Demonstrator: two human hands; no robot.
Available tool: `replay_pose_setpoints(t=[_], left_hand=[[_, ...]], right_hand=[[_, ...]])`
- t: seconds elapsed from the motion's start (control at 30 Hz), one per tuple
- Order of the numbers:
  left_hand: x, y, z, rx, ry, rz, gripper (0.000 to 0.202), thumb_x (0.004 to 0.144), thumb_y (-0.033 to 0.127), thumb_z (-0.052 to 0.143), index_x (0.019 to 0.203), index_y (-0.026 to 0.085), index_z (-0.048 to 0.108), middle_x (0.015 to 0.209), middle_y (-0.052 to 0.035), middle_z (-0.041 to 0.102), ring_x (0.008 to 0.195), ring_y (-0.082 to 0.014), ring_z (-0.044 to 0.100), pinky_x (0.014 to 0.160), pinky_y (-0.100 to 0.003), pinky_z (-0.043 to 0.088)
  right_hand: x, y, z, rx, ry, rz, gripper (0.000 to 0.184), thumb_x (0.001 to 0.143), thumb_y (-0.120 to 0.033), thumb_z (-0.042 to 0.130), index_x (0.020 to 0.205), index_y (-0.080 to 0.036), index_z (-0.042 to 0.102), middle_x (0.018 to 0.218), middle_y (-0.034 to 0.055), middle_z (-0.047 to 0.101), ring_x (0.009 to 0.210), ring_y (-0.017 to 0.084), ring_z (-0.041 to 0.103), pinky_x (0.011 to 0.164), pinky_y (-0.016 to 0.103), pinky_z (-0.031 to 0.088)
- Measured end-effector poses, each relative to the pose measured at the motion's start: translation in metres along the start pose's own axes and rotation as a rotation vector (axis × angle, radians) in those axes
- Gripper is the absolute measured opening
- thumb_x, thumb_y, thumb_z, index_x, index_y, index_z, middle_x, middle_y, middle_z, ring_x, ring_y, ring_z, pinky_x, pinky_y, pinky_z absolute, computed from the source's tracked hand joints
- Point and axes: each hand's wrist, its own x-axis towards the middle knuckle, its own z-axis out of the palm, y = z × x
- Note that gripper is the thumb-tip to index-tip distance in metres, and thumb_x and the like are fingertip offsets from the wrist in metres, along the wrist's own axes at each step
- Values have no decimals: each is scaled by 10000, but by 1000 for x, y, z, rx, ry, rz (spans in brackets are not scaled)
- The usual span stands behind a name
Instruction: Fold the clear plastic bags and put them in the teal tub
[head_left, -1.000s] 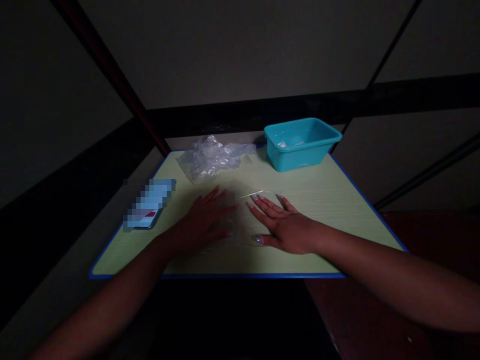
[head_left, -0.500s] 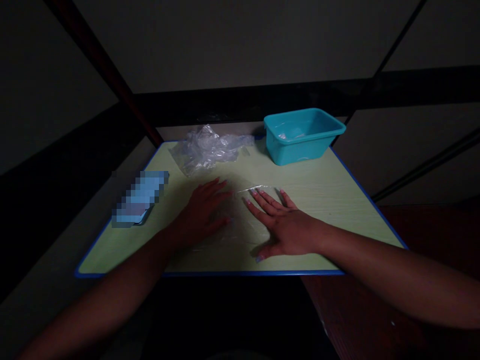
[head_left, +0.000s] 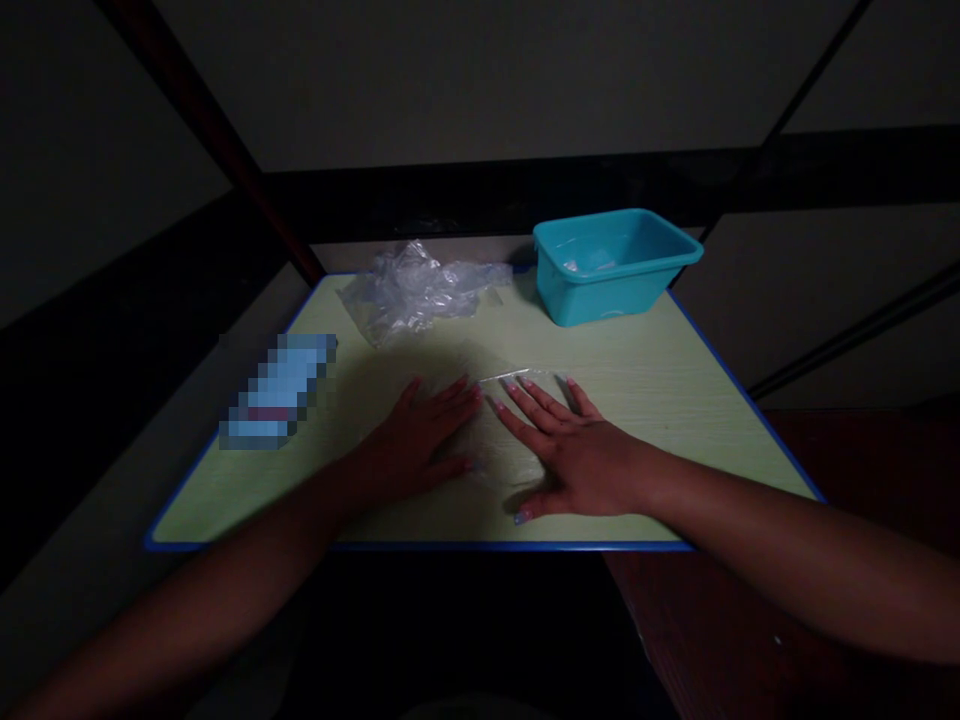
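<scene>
A thin clear plastic bag [head_left: 499, 465] lies flat on the pale green table, its outline hard to make out in the dim light. On its left part rests my left hand [head_left: 427, 430], palm down with the fingers stretched out. My right hand [head_left: 574, 450] is spread flat at the bag's right side, fingertips near a shiny crease [head_left: 504, 376] along its far edge. Neither hand grips anything. Beyond my left hand lies a crumpled heap of clear plastic bags [head_left: 420, 290].
A turquoise plastic basin [head_left: 607, 295] stands at the table's back right, with something clear inside. A blurred-out, phone-like flat object [head_left: 281, 385] lies at the left. The table [head_left: 675, 400] has a blue rim, and a wall rises behind it.
My left hand has slid slightly right and nearer over the plastic, its fingertips now closer to my right hand. My right hand stays spread in nearly the same place. The view has shifted slightly.
</scene>
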Motion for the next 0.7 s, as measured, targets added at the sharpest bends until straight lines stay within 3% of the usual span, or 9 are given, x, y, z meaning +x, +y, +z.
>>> replay_pose_setpoints(t=[0.13,0.27,0.47,0.6,0.7], left_hand=[[-1,0,-4,-9,32,-33,665,945,492,428,1517,224,220,1555,-154,269,1450,-319,206,1126,-626,52],[-2,-3,-4,8,39,-59,642,932,519,447,1494,253,288,1553,-131,292,1449,-320,209,1122,-636,45],[-1,-4,-4,33,90,-61,603,933,519,453,1459,237,365,1541,-123,328,1442,-316,235,1126,-628,47],[-3,-6,-5,12,80,-38,607,941,524,428,1472,245,335,1548,-120,313,1447,-302,226,1132,-610,46],[-6,-8,-5,-1,22,19,567,963,501,388,1474,264,325,1555,-107,297,1456,-294,194,1125,-618,14]], right_hand=[[-1,-3,-5,10,21,-80,1040,769,-689,604,1536,-161,140,1585,194,13,1451,392,29,1102,650,-60],[-3,-5,-11,37,16,-222,880,798,-608,631,1495,-184,303,1592,171,114,1455,379,37,1096,656,-56],[-3,-8,-19,33,86,-290,674,856,-530,598,1417,-182,457,1526,195,323,1432,330,222,1122,619,10],[-4,-10,-15,59,53,-391,685,849,-565,598,1435,-256,429,1564,162,250,1446,318,185,1130,605,34],[-5,-11,-8,86,16,-415,774,830,-626,581,1466,-239,373,1581,156,192,1457,312,134,1140,584,5]])
